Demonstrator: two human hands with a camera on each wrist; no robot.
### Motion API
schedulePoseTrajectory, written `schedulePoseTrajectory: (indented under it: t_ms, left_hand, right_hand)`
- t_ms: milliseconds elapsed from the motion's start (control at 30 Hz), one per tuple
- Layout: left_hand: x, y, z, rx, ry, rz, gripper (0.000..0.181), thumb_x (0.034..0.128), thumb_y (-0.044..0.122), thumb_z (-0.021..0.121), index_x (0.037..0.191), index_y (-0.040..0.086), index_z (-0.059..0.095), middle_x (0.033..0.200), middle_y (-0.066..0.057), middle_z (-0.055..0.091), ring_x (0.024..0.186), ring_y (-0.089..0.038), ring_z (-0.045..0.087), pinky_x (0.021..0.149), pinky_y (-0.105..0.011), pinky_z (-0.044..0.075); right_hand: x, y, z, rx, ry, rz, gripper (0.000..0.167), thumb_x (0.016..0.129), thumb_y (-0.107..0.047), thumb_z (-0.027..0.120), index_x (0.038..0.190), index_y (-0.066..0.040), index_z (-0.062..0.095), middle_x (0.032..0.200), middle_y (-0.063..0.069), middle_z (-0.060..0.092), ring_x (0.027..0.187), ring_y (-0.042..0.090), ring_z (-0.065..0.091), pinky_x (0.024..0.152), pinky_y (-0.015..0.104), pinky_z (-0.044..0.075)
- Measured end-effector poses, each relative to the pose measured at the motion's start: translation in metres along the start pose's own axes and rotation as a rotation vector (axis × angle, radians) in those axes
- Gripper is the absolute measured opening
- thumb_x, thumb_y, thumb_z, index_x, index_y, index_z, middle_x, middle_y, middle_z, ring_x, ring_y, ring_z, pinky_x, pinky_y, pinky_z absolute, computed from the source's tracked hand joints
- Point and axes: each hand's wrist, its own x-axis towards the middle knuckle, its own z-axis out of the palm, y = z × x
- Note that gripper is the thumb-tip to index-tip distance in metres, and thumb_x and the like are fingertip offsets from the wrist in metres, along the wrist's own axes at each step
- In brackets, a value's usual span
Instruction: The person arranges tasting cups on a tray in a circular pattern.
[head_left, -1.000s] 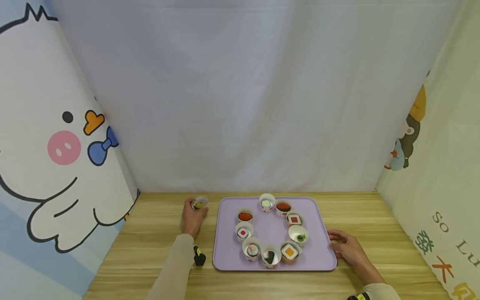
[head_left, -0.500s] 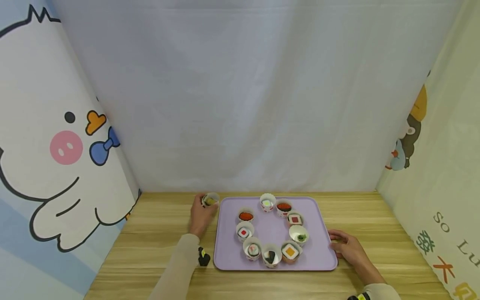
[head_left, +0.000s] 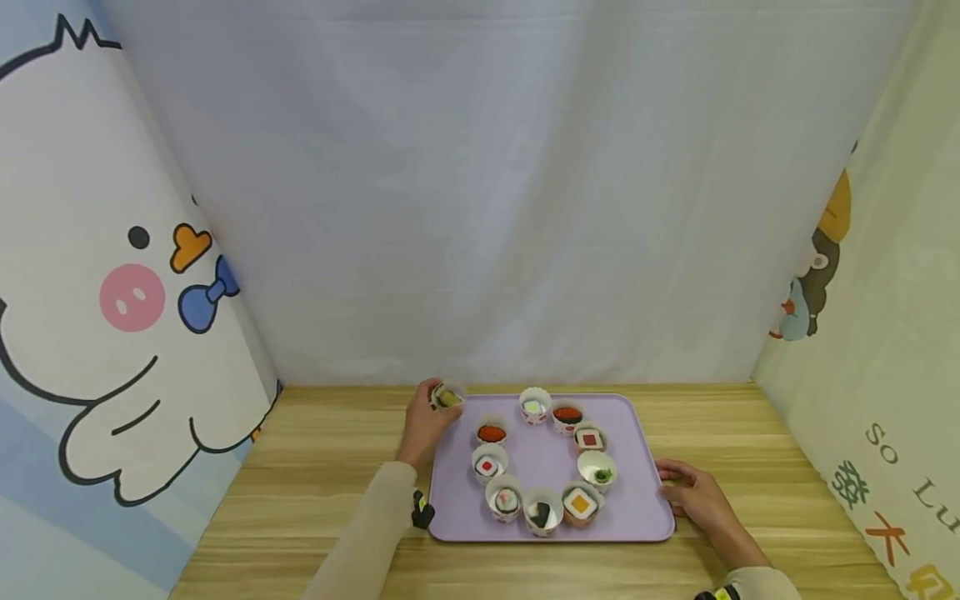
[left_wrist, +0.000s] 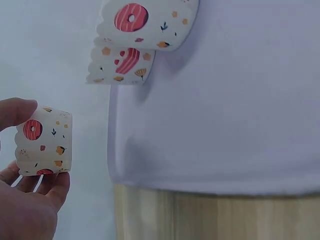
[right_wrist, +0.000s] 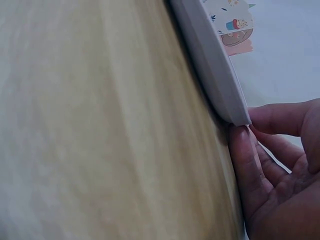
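Observation:
A patterned paper baking cup (head_left: 452, 390) with a yellow-green piece inside is gripped by my left hand (head_left: 423, 427), over the back left corner of the lilac tray (head_left: 637, 508). In the left wrist view this cup (left_wrist: 45, 142) lies between the thumb and the fingers, raised off the table. My right hand (head_left: 699, 497) is at the tray's right edge. Seen from the right wrist, its thumb and a finger pinch the tray rim (right_wrist: 220, 75). Several more paper cups stand in a ring on the tray, among them one with an orange-centred white piece (head_left: 581, 503).
Within the ring are cups with red tops (head_left: 491, 433) and a cup with a dark piece (head_left: 541, 514). A gap in the ring shows at its back left. The wooden table (head_left: 315, 467) meets a pale cloth backdrop (head_left: 480, 208); printed cloths hang at both sides.
My left hand has carried the paper cup rightward from beside the tray to over its back left corner. The right hand and the cups on the tray have stayed put.

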Motion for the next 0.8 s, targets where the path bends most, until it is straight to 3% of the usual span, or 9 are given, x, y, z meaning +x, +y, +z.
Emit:
schedulePoseTrajectory:
  t_ms: [300, 800]
  left_hand:
    - [0.007, 0.014, 0.018, 0.018, -0.007, 0.024, 0.063, 0.0838, 0.013, 0.075, 0.139, 0.003, 0.046, 0.132, -0.020, 0.057, 0.116, -0.033, 0.058, 0.095, -0.046, 0.050]
    - [0.014, 0.028, 0.045, 0.069, -0.135, -0.007, 0.064, 0.0861, 0.015, 0.074, 0.142, 0.007, 0.044, 0.135, -0.016, 0.057, 0.117, -0.029, 0.059, 0.095, -0.043, 0.052]
  right_hand:
    - [-0.002, -0.003, 0.000, 0.012, 0.004, -0.008, 0.056, 0.086, 0.000, 0.065, 0.138, 0.007, 0.048, 0.118, 0.016, 0.062, 0.080, 0.009, 0.063, 0.064, 0.029, 0.057]
    - [-0.003, -0.005, 0.001, 0.014, 0.003, -0.007, 0.056, 0.087, 0.000, 0.064, 0.139, 0.008, 0.046, 0.124, 0.024, 0.059, 0.081, 0.009, 0.063, 0.064, 0.029, 0.057]
